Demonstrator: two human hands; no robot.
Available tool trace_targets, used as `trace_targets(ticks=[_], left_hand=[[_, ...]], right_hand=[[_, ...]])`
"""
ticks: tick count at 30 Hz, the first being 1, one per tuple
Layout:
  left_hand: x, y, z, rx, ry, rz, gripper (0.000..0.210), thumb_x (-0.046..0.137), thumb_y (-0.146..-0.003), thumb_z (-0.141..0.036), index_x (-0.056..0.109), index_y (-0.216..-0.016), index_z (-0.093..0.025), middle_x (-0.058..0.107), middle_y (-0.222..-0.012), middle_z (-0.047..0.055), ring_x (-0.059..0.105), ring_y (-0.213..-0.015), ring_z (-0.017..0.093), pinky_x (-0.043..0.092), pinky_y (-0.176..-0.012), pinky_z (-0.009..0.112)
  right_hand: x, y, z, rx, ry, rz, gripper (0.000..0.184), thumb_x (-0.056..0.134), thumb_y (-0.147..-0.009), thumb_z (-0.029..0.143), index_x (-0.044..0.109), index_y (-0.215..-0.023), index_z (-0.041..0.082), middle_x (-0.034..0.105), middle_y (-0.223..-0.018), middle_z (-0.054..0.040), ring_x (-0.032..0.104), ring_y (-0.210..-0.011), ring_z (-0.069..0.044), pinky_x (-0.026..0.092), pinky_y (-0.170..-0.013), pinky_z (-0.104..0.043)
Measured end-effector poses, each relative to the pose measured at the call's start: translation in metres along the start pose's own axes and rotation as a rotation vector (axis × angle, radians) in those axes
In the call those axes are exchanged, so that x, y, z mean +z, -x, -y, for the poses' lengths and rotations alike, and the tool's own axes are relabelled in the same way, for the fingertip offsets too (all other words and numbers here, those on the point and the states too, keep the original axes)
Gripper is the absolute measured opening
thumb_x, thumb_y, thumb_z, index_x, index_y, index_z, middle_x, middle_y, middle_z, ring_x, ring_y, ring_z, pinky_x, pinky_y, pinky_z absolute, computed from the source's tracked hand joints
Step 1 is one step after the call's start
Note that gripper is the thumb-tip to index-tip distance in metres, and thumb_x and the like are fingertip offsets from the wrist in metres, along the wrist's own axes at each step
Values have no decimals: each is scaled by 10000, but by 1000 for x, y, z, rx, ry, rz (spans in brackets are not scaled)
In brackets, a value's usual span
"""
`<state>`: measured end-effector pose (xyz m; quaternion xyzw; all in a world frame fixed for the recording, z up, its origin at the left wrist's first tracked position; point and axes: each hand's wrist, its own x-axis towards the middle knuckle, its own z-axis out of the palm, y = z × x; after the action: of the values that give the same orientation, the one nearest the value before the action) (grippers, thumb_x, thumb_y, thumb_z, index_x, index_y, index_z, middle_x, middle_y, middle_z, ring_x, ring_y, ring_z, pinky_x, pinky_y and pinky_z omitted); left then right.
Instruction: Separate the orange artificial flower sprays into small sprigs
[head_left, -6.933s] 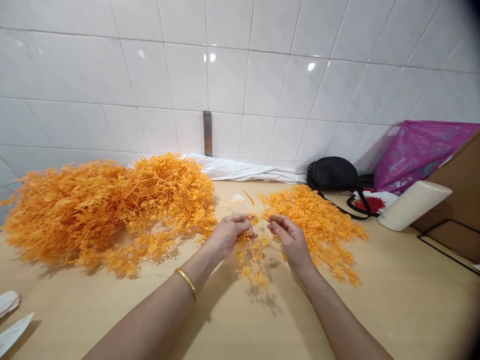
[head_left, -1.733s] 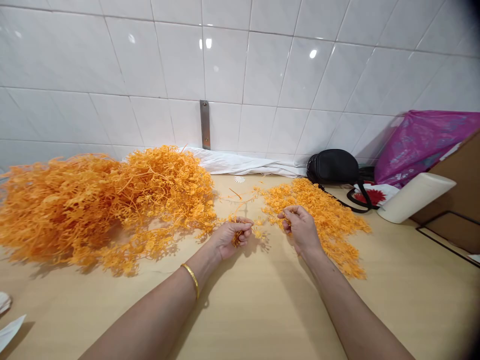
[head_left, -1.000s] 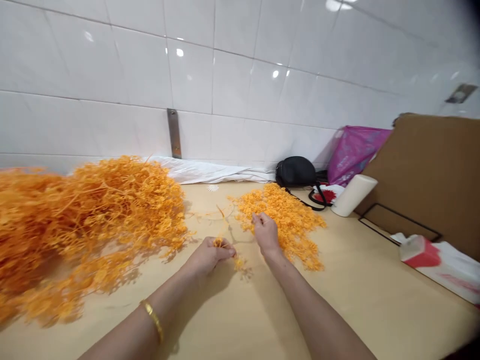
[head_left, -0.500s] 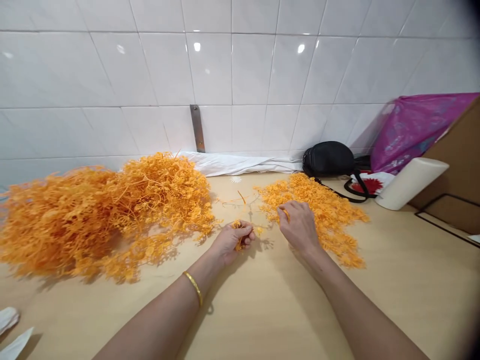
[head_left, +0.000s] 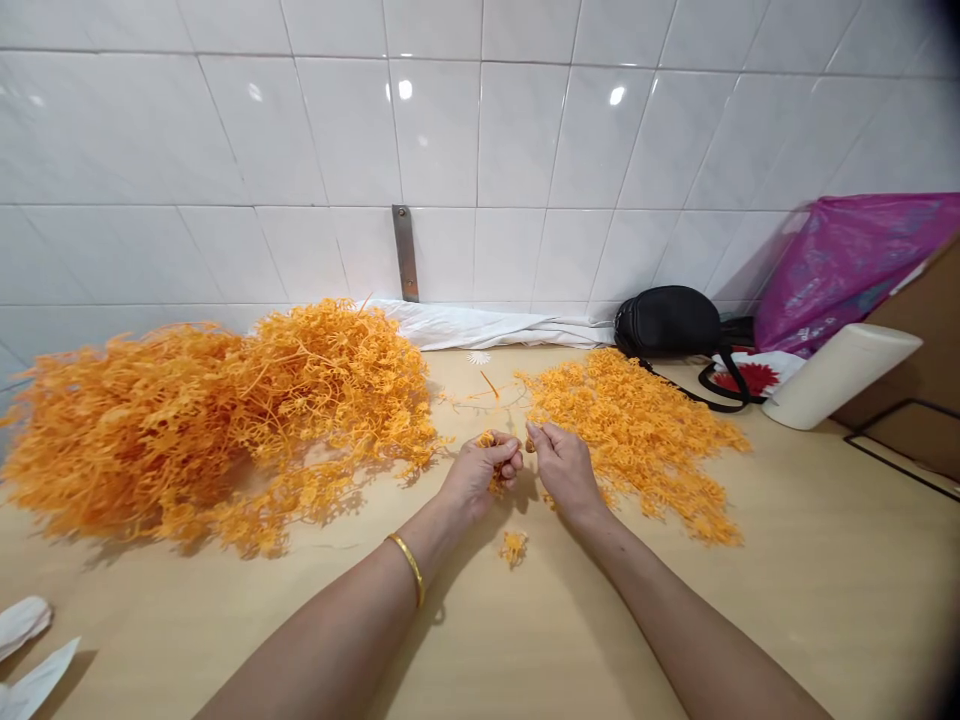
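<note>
The single view looks from the person's head, forward and down at near range, over the smooth beige tabletop [head_left: 480,640] to the glossy white-tiled wall [head_left: 442,130].

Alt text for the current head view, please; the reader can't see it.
A person's bare left hand holds an orange sprig over a table, the right hand close beside it. A large, tangled orange pile lies to the left, a smaller, flatter pile to the right; a loose orange cluster shows below the hands.
</note>
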<state>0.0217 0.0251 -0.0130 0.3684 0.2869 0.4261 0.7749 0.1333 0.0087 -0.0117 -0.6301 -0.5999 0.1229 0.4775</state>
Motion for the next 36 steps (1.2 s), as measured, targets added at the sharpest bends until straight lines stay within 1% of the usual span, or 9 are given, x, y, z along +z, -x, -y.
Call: trace_targets(ticks=[3,7,12,14,17,22,27,33,36], left_hand=[[0,1,1,28,33,-8,152,630,-627,-194,492,-611,-133,477,-482,-26,333,-393,29,248,-393,165],[-5,7,0,33,43,-63,156,636,-617,-173,486,-609,-130,457,-455,-32,320,-379,25,221,-380,154],[-6,6,-5,-75,236,29,294,627,-645,-371,513,-747,-120,567,-654,54,505,-535,101,400,-527,233],[-7,4,-7,-138,330,82,463,528,-662,-549,510,-811,-111,583,-757,112,551,-634,163,431,-593,306],[-11,2,-10,-165,406,111,579,412,-660,-655,495,-847,-114,579,-834,153,567,-727,223,434,-639,371],[-12,3,-11,-161,454,155,542,355,-712,-628,501,-905,-143,578,-842,109,566,-719,201,428,-672,361],[-9,3,-11,-141,425,219,458,313,-794,-521,515,-994,-162,577,-889,91,561,-751,170,417,-681,299],[-9,-2,-5,-125,253,127,408,383,-796,-463,569,-976,-148,582,-863,64,540,-719,120,411,-690,241],[-7,-2,-3,-104,217,124,433,400,-780,-490,607,-877,-121,582,-835,69,531,-717,114,416,-669,221]], right_hand=[[-3,-7,-5,21,39,-104,353,365,-793,393,341,-489,214,370,-440,25,328,-448,-120,231,-480,-258],[-29,-22,-23,228,88,-358,345,328,-798,411,428,-539,207,494,-521,-35,421,-506,-158,275,-504,-275],[-39,-19,-20,3,355,-170,178,386,-732,188,557,-774,164,575,-802,-93,492,-712,-198,323,-609,-298],[-34,-13,-13,-68,458,-174,282,382,-682,107,571,-884,161,559,-938,-104,471,-846,-226,325,-669,-319],[-31,-7,-4,-138,464,-190,237,369,-737,136,588,-822,172,586,-855,-83,463,-845,-229,324,-688,-334],[-24,2,8,-313,232,-108,178,475,-765,330,559,-788,175,584,-742,-48,506,-718,-178,356,-683,-309],[-9,10,6,-219,76,167,201,533,-721,320,539,-882,199,606,-753,-16,550,-720,-164,391,-648,-281],[-9,10,3,-274,83,29,336,538,-722,263,480,-1041,175,590,-807,-41,537,-736,-172,393,-698,-314],[-12,9,5,-353,48,69,215,475,-768,219,563,-963,197,595,-873,-55,527,-818,-186,375,-759,-338]])
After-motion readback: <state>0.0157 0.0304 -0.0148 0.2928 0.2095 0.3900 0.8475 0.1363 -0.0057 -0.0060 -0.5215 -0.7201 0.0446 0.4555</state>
